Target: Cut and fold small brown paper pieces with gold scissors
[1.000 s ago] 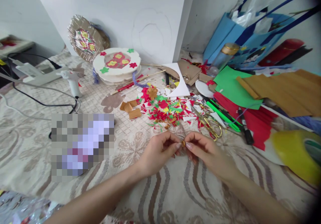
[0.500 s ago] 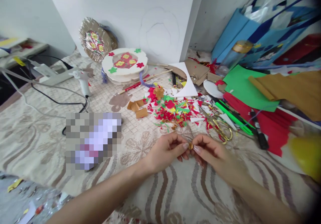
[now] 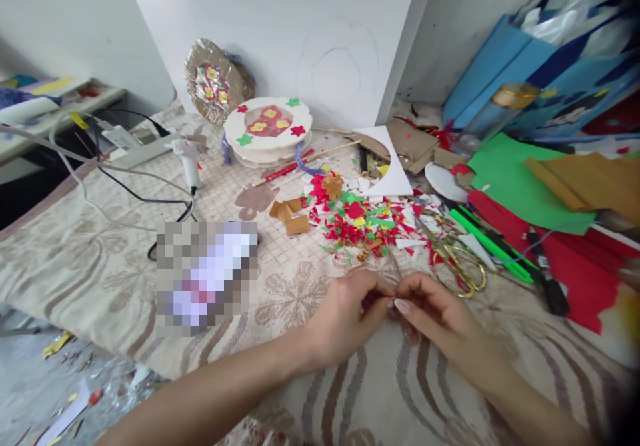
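Observation:
My left hand (image 3: 353, 309) and my right hand (image 3: 437, 316) meet above the tablecloth, thumbs and fingertips pinched together. Between them is a small golden-brown paper piece, almost wholly covered by the fingers now. A thin stem-like strip (image 3: 393, 259) shows just behind the fingertips; whether it is held I cannot tell. Beyond the hands lies a heap of red, green, white and yellow paper scraps (image 3: 360, 223), with a brown paper flower (image 3: 332, 185) on top. Folded brown paper pieces (image 3: 297, 225) lie left of the heap. Gold-handled scissors (image 3: 465, 273) rest near my right hand.
A white glue gun (image 3: 187, 163) stands at left among cables. Behind are a round lantern-like craft (image 3: 235, 139) and a foil-covered one (image 3: 200, 103). Green paper (image 3: 525, 186), red paper (image 3: 570, 273), a black marker (image 3: 553, 293) and a blue bag (image 3: 495, 66) are at right. A blurred-out object (image 3: 215, 273) lies left.
The view has swung left, so everything sits farther right in the picture. My fingertips stay pinched together, and the brown paper piece between them has become hidden.

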`<state>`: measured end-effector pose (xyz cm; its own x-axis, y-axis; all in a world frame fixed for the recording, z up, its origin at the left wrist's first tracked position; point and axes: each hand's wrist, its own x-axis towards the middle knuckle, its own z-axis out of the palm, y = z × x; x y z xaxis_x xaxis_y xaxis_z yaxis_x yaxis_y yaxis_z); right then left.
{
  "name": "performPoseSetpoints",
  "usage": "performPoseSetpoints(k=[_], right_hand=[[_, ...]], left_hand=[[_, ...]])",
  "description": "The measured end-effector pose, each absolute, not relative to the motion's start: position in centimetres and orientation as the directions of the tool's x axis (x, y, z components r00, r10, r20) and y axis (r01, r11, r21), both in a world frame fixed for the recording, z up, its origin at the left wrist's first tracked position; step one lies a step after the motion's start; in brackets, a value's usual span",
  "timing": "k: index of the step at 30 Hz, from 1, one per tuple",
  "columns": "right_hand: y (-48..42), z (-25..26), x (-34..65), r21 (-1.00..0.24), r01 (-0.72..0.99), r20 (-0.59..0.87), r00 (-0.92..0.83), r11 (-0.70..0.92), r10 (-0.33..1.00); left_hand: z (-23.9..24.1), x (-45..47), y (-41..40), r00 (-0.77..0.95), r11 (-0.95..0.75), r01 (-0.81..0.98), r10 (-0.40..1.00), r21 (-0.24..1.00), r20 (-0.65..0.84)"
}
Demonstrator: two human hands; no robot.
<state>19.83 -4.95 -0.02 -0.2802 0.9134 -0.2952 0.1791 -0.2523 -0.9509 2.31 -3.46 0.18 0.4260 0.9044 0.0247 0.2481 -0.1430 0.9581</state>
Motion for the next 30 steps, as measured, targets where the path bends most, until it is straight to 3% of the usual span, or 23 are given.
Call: performPoseSetpoints(k=[6, 12, 22, 30], right_hand=[[-5.1, -0.5, 20.0, -0.952, 0.142, -0.303, -0.288, -0.273, 0.908], [-5.1, -1.0, 20.1, -0.945, 0.065, -0.326, -0.296, -0.321, 0.898], [-5.1, -0.4, 20.2, -0.926, 0.222, -0.364, -0.305, -0.306, 0.880], [-5.1, -0.5, 20.9, -0.917, 0.242, -0.389, -0.368, -0.317, 0.844]], left_hand=[[0.0, 2.3, -3.4, 0.432, -0.046, 0.210, 0.901, 0.977, -0.051], [-0.4, 2.5, -3.4, 0.443, 0.171, 0.064, 0.878, 0.983, -0.181], [0.0, 2.2, -3.3, 0.443, 0.059, 0.119, 0.890, 0.991, -0.106], [-0.6, 2.4, -3.2, 0.535, 0.274, -0.007, 0.814, 0.962, -0.228]])
